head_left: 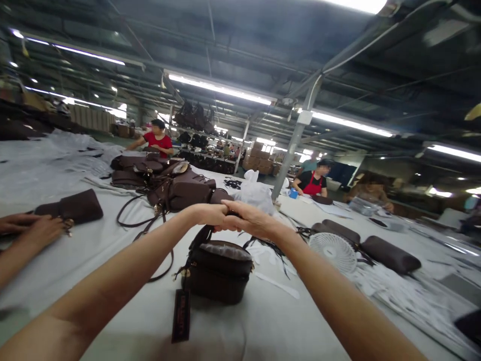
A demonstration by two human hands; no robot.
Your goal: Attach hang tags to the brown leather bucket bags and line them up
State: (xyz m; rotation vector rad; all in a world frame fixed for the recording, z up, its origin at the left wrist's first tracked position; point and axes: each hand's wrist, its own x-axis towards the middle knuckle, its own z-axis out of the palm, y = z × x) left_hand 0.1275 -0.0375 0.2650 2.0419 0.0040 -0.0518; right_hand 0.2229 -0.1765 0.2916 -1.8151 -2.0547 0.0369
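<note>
A small dark brown handbag (221, 281) stands upright on the white-covered table in front of me, with clear plastic (225, 249) showing at its top. From its left side a strap (202, 236) rises to my hands, which meet just above the bag. My left hand (212, 214) is closed, its fingers largely hidden against the other hand. My right hand (250, 218) is closed too, with a dark bit of the strap showing under its fingers. A black hang tag (181, 316) with red lettering dangles at the bag's lower left.
Several brown bags (188, 190) are heaped beyond my hands. At far left, another person's hands (41, 230) rest on a brown bag (80, 206). To the right are a white fan (332, 252), a brown pouch (391, 254) and white strips (406, 293). A metal post (291, 155) rises behind.
</note>
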